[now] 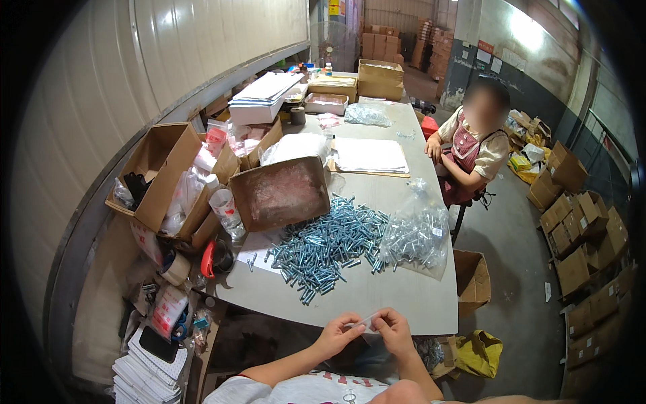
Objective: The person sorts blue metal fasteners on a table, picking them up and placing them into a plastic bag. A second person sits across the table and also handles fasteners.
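At the table's near edge, my left hand (340,333) and my right hand (392,331) pinch a small clear plastic bag (370,320) between their fingertips. Beyond them a large heap of zinc-coloured screws or bolts (328,242) is spread over the grey table (404,305), partly on a white sheet of paper (246,243). To its right lies a big clear plastic bag (416,237) filled with metal hardware. An empty-looking cardboard box (282,194) is tilted towards me at the back left of the heap.
Cardboard boxes (166,171) with plastic bags, a clear bottle (225,209) and a red tape dispenser (208,258) stand at the left. A stack of papers (371,155) lies farther back. Another person (472,146) sits at the table's right side. An open carton (472,283) stands on the floor.
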A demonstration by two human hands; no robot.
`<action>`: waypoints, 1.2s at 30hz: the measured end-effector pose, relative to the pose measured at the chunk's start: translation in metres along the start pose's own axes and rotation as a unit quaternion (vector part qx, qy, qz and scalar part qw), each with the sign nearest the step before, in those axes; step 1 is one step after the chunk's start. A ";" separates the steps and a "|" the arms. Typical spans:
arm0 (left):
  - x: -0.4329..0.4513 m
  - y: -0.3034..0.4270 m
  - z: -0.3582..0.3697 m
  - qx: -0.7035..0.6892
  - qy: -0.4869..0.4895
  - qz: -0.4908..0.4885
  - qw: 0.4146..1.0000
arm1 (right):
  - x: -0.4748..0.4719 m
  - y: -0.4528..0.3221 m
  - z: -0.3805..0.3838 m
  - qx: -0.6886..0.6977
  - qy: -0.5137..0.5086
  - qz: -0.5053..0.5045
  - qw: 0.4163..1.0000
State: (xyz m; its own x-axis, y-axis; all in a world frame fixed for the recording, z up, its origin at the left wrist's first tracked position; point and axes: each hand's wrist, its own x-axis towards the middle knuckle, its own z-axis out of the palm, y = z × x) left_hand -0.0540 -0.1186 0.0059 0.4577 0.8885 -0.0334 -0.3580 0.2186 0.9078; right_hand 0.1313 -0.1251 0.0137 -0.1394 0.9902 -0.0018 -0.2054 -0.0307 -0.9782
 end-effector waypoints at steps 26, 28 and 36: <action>-0.015 0.020 0.004 0.265 0.044 0.079 0.960 | -0.027 -0.046 0.033 -0.303 -0.012 -0.195 0.933; -0.015 0.032 0.011 0.334 0.027 0.099 0.937 | -0.030 -0.044 0.030 -0.285 0.009 -0.165 0.944; -0.010 0.028 0.017 0.475 0.015 0.171 0.863 | -0.030 -0.028 0.022 -0.413 0.011 -0.192 0.890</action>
State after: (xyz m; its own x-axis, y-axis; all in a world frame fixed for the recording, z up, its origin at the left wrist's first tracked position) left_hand -0.0551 -0.1283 0.0389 0.4306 0.8486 0.3074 0.3677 -0.4760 0.7989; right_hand 0.1198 -0.1566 0.0459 -0.1917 0.9087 0.3708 0.5496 0.4124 -0.7266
